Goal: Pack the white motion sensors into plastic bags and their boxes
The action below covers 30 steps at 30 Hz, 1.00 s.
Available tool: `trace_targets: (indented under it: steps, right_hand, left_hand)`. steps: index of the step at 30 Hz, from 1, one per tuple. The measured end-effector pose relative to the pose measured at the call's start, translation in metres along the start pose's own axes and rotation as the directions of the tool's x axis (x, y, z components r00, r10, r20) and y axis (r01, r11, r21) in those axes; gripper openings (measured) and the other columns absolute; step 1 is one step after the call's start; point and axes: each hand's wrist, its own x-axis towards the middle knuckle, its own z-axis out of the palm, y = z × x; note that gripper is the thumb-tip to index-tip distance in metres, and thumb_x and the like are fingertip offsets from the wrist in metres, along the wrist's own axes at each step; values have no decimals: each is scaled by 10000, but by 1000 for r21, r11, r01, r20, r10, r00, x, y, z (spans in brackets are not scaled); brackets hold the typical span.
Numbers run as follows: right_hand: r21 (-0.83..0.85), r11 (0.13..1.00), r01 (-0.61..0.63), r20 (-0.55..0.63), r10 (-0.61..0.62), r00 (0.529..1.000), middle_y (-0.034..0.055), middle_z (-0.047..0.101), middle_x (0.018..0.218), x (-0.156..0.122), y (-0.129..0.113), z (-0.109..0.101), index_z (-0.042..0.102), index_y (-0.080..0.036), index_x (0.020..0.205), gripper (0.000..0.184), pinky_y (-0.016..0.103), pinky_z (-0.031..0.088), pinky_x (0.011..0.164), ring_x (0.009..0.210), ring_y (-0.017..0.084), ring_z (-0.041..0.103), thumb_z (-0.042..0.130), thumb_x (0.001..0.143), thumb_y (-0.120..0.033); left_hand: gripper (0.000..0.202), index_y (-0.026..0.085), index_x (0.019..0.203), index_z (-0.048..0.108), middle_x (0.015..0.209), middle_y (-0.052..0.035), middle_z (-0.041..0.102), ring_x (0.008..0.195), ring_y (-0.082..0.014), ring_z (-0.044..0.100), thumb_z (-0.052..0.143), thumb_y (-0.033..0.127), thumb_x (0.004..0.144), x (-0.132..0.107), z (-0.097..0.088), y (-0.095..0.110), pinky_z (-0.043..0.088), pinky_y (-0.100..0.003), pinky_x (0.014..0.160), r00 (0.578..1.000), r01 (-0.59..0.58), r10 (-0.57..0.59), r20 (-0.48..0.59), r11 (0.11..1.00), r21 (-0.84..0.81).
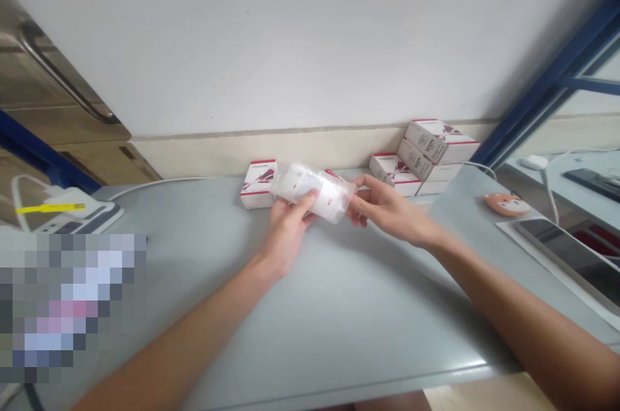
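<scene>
you've got a white item in a clear plastic bag point(312, 191) held up over the grey tabletop point(349, 307), center of the frame. your left hand point(285, 236) is curled around its lower side, fingers partly closed, while your right hand point(392, 210) pinches the right end, mostly open. watch that slick plastic — a loose pinch could let it slip onto the white boxes with red trim point(258, 185) just behind, and a bump could topple the stacked boxes point(438, 149) right of center.
</scene>
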Motion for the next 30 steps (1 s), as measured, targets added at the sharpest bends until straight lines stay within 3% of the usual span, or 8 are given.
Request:
trace_targets:
  steps: [5, 11, 18, 21, 26, 30]
  right_hand:
    - [23, 999, 48, 39, -49, 998, -22, 601, 725, 0, 0, 4, 570, -232, 928, 418, 292, 401, 609, 657, 139, 537, 687, 964, -632]
    - [105, 990, 91, -222, -66, 973, 32, 669, 988, 3, 3, 21, 633, -233, 1073, 417, 322, 499, 690, 833, 180, 630, 805, 879, -559]
    - [202, 979, 25, -305, 39, 952, -15, 609, 812, 1, 1, 26, 599, -225, 834, 350, 325, 421, 772, 782, 152, 544, 771, 916, -519]
    - [208, 978, 31, -259, 24, 965, -30, 569, 743, 0, 1, 25, 530, -233, 817, 383, 316, 357, 715, 729, 146, 478, 736, 949, -528]
    - [194, 980, -55, -126, 80, 989, -59, 421, 693, 0, 1, 20, 555, -246, 914, 374, 318, 238, 654, 661, 136, 318, 673, 988, -593]
    - [177, 983, -52, -42, 61, 997, -24, 477, 794, 0, 1, 14, 562, -231, 896, 422, 323, 316, 717, 728, 148, 392, 625, 1003, -635]
  left_hand:
    - [407, 220, 1273, 713, 1350, -100, 745, 1303, -297, 667, 817, 343, 900, 1, -1, 1, 518, -442, 1101, 999, -37, 37, -22, 999, 8]
    - [381, 220, 1262, 723, 1371, -97, 738, 1322, -302, 657, 815, 330, 909, -1, -1, -1, 525, -428, 1094, 1000, -25, 25, 5, 1000, 19]
    - [427, 219, 1266, 724, 1369, -112, 741, 1308, -333, 674, 838, 380, 887, -4, 1, 1, 548, -467, 1081, 1000, 7, -5, -27, 996, 86]
    - [427, 201, 1226, 746, 1335, -129, 755, 1288, -351, 686, 850, 406, 866, -4, 2, 2, 563, -496, 1076, 999, 16, -12, -48, 996, 87]
    - [400, 205, 1193, 762, 1316, -120, 764, 1290, -342, 687, 859, 395, 855, 0, -1, 3, 575, -490, 1076, 993, -38, 44, -111, 998, 50]
    - [341, 213, 1132, 778, 1324, -101, 764, 1305, -335, 680, 857, 399, 858, 3, -4, 6, 586, -479, 1067, 985, -100, 107, -135, 993, 54]
